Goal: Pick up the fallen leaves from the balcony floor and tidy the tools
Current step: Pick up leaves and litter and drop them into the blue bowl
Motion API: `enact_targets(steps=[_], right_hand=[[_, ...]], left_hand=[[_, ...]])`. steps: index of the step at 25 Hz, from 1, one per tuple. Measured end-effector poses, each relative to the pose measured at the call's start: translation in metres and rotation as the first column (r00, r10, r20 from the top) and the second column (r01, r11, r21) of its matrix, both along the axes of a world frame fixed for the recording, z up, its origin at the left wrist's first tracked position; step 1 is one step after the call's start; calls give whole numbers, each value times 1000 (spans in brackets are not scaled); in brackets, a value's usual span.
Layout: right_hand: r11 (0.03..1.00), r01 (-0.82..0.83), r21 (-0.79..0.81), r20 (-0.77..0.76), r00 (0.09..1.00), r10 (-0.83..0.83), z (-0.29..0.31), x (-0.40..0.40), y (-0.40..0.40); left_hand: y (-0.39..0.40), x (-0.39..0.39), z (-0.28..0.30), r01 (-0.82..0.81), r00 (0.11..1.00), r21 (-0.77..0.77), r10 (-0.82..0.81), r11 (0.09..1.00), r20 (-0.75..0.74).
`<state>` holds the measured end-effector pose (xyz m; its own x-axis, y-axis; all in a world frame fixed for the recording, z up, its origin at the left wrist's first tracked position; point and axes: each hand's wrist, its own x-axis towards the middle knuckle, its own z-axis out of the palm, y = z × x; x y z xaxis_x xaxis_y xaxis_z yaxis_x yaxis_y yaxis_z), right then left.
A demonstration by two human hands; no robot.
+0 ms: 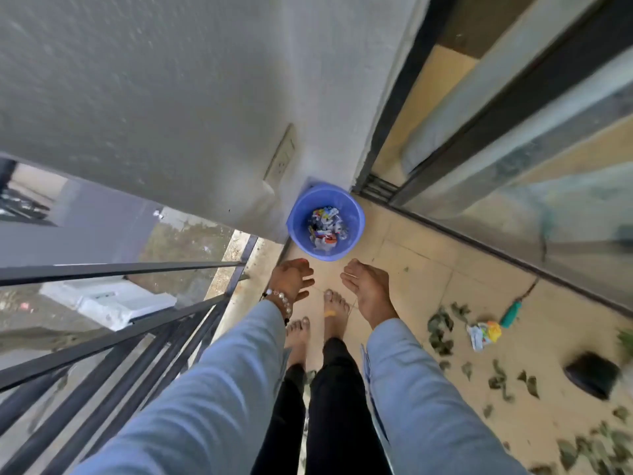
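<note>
I see the left hand (291, 280) and right hand (365, 286) relaxed, holding nothing, just short of the blue bin (298, 214). Leaves (440, 332) lie scattered on the floor (411, 255) to my right, near a green-handled tool (511, 314).

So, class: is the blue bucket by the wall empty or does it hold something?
Not empty. The blue bucket stands upright with crumpled wrappers covering its bottom.

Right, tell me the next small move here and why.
Probably turn right and bend toward the leaves. Both the left hand and the right hand are open and hold nothing above the blue bin, which holds only wrappers, while leaves, a crumpled wrapper and a green-handled tool lie on the floor.
</note>
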<state>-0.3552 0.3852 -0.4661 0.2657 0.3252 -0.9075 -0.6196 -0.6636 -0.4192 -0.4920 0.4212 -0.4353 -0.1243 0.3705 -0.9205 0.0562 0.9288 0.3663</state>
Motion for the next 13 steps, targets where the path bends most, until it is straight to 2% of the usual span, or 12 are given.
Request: enact_targets(steps=[4,7,10,13], right_hand=[[997,53,60,104,993,-59,75,4,-56],[980,180,89,152,970,-192,110,9,-103],[929,355,108,166,915,-369,137,18,-156],[847,523,98,178,828,-532,145,33,-213]], left_hand=[[-27,8,68,207,978,70,-207,976,-4],[-52,17,90,376,926,101,-378,921,-3],[-85,37,104,572,816,145,-578,807,-8],[-117,72,115,743,658,183,-753,644,-21]])
